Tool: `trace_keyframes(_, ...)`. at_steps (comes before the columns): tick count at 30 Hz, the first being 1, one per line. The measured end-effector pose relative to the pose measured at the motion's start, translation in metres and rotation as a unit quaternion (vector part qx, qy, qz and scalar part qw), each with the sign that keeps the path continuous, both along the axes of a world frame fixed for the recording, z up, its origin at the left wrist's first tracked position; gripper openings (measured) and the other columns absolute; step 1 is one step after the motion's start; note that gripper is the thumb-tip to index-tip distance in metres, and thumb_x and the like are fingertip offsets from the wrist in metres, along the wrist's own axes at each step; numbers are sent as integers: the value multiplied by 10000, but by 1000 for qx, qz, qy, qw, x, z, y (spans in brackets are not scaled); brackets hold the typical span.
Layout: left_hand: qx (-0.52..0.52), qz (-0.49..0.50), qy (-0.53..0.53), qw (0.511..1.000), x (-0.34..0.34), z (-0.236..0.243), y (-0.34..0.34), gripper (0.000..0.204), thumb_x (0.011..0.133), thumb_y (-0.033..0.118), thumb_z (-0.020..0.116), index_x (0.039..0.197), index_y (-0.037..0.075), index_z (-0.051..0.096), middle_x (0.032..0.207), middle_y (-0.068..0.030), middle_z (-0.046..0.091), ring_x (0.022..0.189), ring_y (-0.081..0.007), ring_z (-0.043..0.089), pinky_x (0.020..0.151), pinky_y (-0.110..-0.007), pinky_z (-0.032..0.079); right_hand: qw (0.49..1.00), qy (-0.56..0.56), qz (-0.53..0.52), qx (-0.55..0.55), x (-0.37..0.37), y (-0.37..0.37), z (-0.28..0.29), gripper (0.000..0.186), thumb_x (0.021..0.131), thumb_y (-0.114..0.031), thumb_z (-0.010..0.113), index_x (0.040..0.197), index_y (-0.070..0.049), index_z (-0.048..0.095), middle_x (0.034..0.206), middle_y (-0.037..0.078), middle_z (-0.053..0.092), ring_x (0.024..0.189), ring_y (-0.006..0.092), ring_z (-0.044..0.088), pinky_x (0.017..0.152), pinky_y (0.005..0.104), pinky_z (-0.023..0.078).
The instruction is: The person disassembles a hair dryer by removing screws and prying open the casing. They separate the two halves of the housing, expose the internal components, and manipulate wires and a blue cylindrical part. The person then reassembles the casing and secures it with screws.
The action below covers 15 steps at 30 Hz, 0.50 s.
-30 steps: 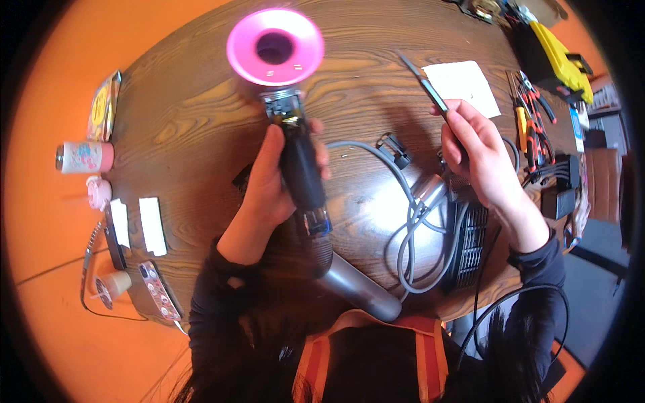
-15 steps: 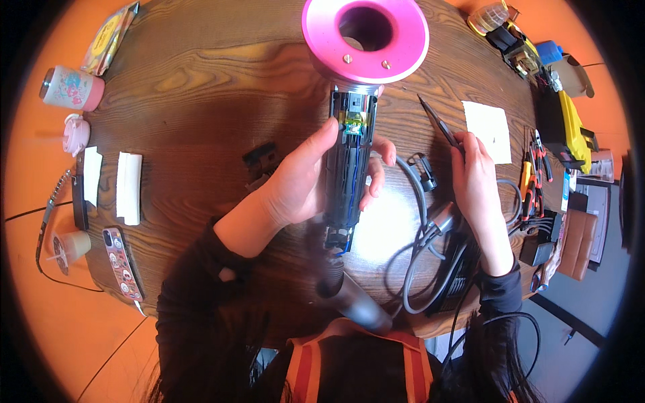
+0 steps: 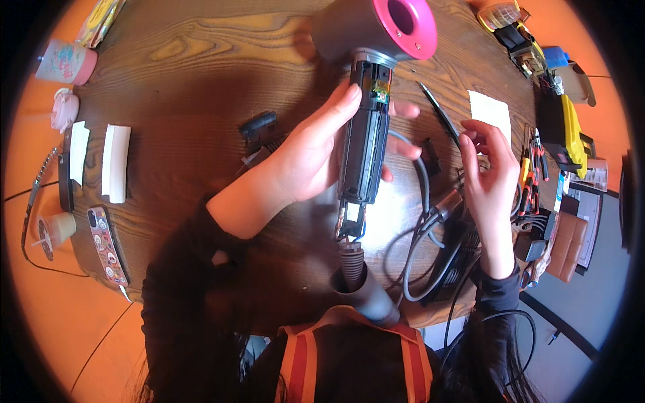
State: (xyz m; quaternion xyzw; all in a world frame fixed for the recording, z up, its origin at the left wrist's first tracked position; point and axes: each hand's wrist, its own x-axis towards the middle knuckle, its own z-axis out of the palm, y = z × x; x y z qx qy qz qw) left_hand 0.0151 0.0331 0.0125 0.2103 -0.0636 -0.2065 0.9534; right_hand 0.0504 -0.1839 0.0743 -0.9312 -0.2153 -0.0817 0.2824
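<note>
Opened hair dryer (image 3: pixel 366 144) held above the round wooden table (image 3: pixel 175 80), seen from the head camera. The left hand (image 3: pixel 309 158) is clamped around the dryer's stripped handle, thumb along the near side and fingertips showing past the far side, so that the pink-ringed head (image 3: pixel 396 23) points away from the person and the exposed inner frame faces up. The right hand (image 3: pixel 487 178), to the right of the dryer and apart from it, pinches a thin dark tool (image 3: pixel 440 121) whose tip points toward the dryer's head; its fingers are closed on the tool. Below the dryer a grey sleeve (image 3: pixel 366 292) hangs on the grey cord (image 3: pixel 423 221), which loops to the right of the handle. The dryer is judged rigid and moderately heavy at the head end, with bare wiring and a small circuit board near the neck that look fragile; the frame's solid side rails seem the safest place to grip, well clear of the wires at the lower end. Compared with half a second earlier, the dryer sits more to the right and tilted, the left thumb lies higher toward the neck, and the right hand has moved further right of the dryer.
</note>
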Motion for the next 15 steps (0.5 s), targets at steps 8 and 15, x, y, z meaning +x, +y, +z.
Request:
trace_keyframes(8, 63, -10, -49, 997, 3, -5, -2, 577, 958, 448, 260, 1392, 74, 189, 1414, -148, 280, 1159, -293, 473, 847, -422, 507, 959, 1, 284, 15, -24, 33, 25, 369, 685, -89, 724, 1012, 22, 594, 1024, 155, 595, 924, 259, 591, 781, 320, 478)
trace_keyframes(15, 53, 98, -10, 994, 1, -8, -14, 382, 941, 321, 458, 1238, 104, 356, 1161, -79, 521, 1012, -140, 539, 816, -293, 498, 964, 48, 259, -29, -30, 47, 15, 657, 615, -229, 788, 1191, -30, 543, 1277, 199, 464, 1176, 324, 475, 951, 390, 403)
